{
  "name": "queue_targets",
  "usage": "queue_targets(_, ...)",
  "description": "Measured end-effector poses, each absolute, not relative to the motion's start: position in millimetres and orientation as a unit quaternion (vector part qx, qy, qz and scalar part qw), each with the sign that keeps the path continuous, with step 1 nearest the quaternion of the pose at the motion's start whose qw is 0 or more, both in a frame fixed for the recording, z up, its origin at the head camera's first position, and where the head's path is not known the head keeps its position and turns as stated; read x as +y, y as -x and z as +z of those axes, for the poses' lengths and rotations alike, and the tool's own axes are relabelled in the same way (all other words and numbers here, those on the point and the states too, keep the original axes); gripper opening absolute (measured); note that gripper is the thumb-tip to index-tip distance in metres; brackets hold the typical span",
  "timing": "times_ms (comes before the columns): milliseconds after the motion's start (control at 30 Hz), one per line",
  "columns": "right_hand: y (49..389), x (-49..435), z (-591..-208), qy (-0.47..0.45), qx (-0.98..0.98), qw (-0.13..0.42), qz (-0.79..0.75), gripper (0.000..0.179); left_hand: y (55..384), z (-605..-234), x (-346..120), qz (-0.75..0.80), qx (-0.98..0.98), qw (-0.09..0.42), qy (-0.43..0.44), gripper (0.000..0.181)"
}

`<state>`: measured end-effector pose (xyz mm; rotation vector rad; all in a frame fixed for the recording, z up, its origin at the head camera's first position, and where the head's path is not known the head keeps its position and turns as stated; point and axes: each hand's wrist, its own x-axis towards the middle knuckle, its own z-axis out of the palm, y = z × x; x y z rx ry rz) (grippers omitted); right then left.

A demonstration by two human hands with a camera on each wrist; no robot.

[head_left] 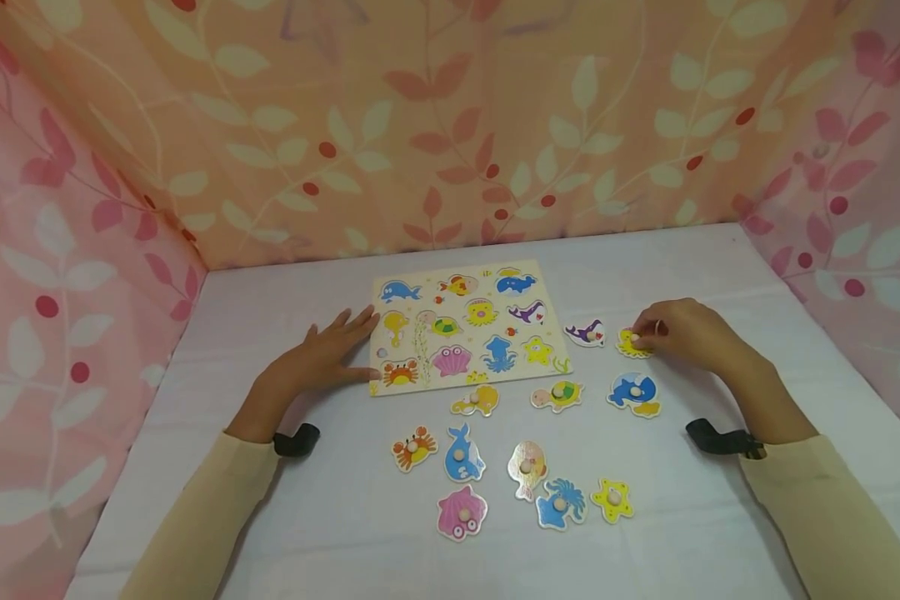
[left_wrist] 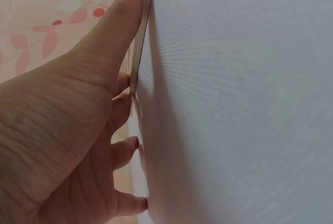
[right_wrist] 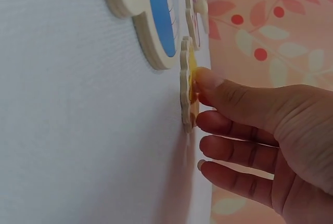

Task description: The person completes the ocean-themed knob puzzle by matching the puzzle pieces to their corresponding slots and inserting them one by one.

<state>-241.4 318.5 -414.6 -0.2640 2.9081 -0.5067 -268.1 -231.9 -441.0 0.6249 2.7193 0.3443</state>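
Observation:
At the right of the pieces, my right hand pinches the yellow octopus puzzle piece by its knob. In the right wrist view this octopus piece stands close over the white cloth, thumb and forefinger at its face. My left hand lies with spread fingers at the left edge of the sea-animal puzzle board. Seen from the left wrist, the thumb touches the board's edge. Beside the board's right edge lies the purple shark piece, and the blue whale piece is just below my right hand.
Several knobbed pieces lie in front of the board, among them a seahorse, turtle, crab, pink shell, squid and starfish. Floral curtains hang behind and beside the white-covered table.

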Motion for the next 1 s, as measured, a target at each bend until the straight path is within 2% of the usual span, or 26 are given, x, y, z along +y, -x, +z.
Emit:
queue_targets(633, 246.8, 337.4, -431.9, 0.096, 0.960, 0.049, -0.260, 0.018, 271.0, -444.6, -231.5, 0.117, 0.955, 0.167, -0.215, 0.107)
queue_targets(1000, 243.9, 340.3, -434.6, 0.115, 0.958, 0.020, -0.262, 0.018, 265.7, -437.3, -229.3, 0.134, 0.951, 0.169, -0.219, 0.104)
